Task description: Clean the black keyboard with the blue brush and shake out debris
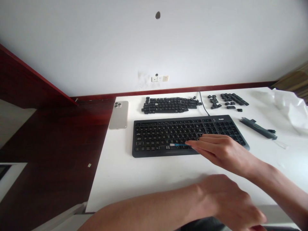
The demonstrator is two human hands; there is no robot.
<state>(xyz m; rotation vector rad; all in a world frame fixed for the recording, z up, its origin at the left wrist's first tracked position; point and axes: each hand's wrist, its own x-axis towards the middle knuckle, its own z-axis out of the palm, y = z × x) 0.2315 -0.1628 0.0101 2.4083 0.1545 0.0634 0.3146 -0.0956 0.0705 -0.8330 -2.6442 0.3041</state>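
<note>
A black keyboard (168,134) with its keycaps taken off lies on the white table (134,179). My right hand (221,150) reaches over its lower right part and pinches a thin blue swab (179,145) whose white tip touches the bottom row. My left hand (228,202) hovers low near the table's front edge, back towards me, its fingers curled and mostly hidden.
Removed black keycaps lie in a pile (170,105) behind the keyboard and in a smaller group (227,101) to the right. A phone (118,115) lies face down at the left. A long black bar (258,128) and white plastic wrap (291,109) sit at the right.
</note>
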